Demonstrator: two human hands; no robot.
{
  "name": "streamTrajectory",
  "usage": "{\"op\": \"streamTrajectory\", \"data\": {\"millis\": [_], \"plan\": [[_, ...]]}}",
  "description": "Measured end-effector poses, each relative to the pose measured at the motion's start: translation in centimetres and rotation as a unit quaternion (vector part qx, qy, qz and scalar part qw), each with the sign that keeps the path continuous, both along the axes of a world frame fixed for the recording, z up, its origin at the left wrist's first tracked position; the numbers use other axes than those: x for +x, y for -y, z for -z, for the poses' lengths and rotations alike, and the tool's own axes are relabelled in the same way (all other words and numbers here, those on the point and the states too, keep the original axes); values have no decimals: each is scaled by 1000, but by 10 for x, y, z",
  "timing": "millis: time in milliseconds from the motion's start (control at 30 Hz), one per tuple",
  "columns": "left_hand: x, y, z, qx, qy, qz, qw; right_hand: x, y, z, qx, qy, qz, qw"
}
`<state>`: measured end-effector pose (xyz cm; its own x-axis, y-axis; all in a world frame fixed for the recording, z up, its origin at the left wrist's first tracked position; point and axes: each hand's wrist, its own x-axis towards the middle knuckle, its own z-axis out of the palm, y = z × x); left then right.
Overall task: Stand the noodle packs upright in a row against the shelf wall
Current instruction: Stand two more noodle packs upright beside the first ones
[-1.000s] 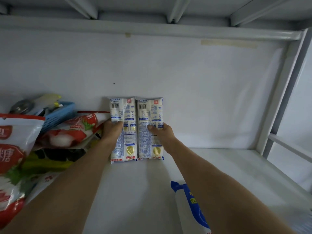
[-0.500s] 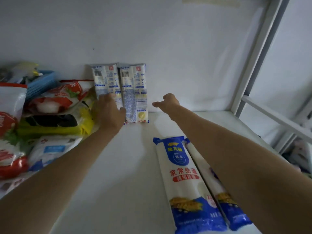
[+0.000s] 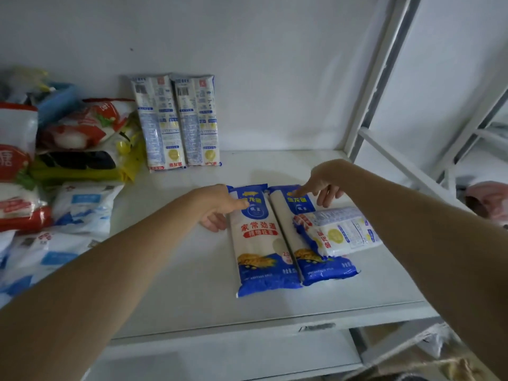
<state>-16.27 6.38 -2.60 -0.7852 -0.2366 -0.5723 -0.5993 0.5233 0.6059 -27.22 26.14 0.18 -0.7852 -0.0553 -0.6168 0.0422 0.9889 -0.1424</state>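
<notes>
The left hand [image 3: 217, 207] rested at the far left corner of the left flat noodle pack [image 3: 261, 240], thumb on its blue top panel and the other fingers curled down beside its edge on the shelf [image 3: 176, 270]; the grip was loose and not yet closed round the pack. The right hand [image 3: 324, 185] reached to the far end of the right flat noodle pack [image 3: 291, 237], its forefinger pressing on the blue label while the remaining fingers hung open just past the pack's corner. Neither hand had lifted anything.

The two flat packs lay side by side, touching along their long edges, in the middle of the shelf. A fifth noodle pack [image 3: 341, 232] lay crosswise on top of the right one, back side up. Two upright noodle packs [image 3: 176, 122] stood next to each other against the shelf wall [image 3: 275, 78], just beside a heap of snack bags [image 3: 74, 138] on the left.

Half a second earlier the left hand had been at the standing pair and the right hand had hovered empty near the wall; both had since drawn back toward the flat packs, and the view had tilted downward, bringing the shelf's front edge into sight.
</notes>
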Motion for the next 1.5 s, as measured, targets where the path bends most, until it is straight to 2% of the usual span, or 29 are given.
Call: {"op": "streamTrajectory", "data": {"millis": [67,167,267,400,567,767,967,1133,1300,1500], "plan": [[-3,1,-3,-8,28,5,1000,3,7,0,17,19,4,1000],[-32,6,-16,-5,28,-21,999,-18,15,-15,0,-18,-7,1000],[-33,10,-10,55,52,-49,996,-21,21,-11,-26,-2,-2,1000],[-34,2,0,124,0,-94,988,-25,26,3,-77,37,39,996],[-31,-3,6,103,-36,-106,988,-31,26,17,-116,58,47,990],[-29,-9,18,141,-107,-135,975,-24,24,20,-204,99,73,971],[-33,4,11,197,-211,-180,940,-19,20,18,-367,28,73,927],[-44,20,5,210,-311,-194,906,-28,32,18,-488,-54,89,866],[-73,34,-4,198,-391,-186,879,-50,52,13,-543,-153,100,819],[-113,53,-4,196,-423,-172,868,-81,74,18,-602,-215,130,758]]}}
